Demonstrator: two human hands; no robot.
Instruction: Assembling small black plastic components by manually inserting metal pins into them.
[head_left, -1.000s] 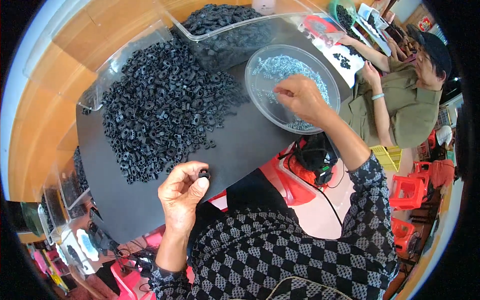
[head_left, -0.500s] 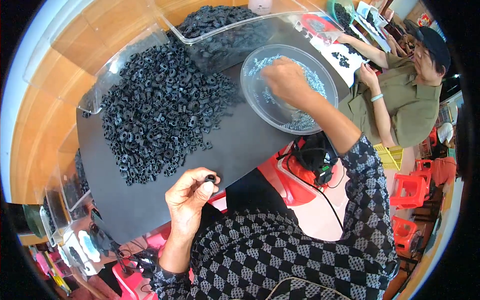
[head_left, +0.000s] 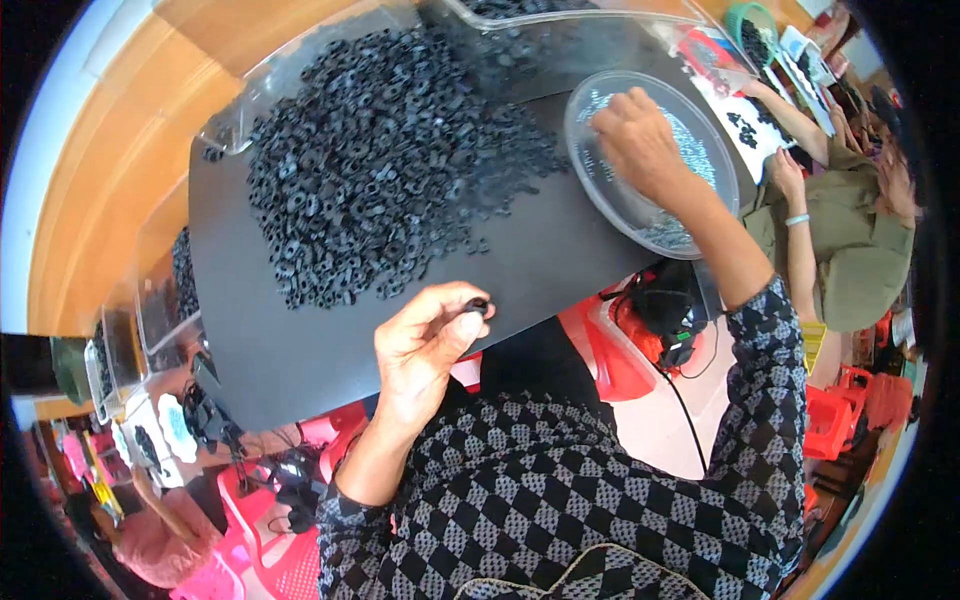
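Observation:
My left hand (head_left: 420, 350) is at the table's near edge, thumb and forefinger closed on a small black plastic part (head_left: 477, 305) with a round opening. Over a round clear plastic bowl (head_left: 640, 222) at the right is my right hand (head_left: 640, 145), fingers bent and pinched together. Whatever its fingertips hold, if anything, is hidden. Many small silvery metal pieces (head_left: 703, 150), too small to name, lie in the bowl. A large heap of similar black plastic parts (head_left: 370, 160) spreads across the dark table (head_left: 255, 365), beyond my left hand.
A clear plastic bin (head_left: 560, 50) with more black parts stands behind the heap. At the far right sits a co-worker in an olive top (head_left: 860, 245), hands by a white surface with black parts. Below the bowl is a red stool (head_left: 615, 365) with a black bag (head_left: 665, 310).
The view has shifted, so the table and heap sit higher and the bowl further right. My left hand still pinches the black part. My right hand stays over the bowl.

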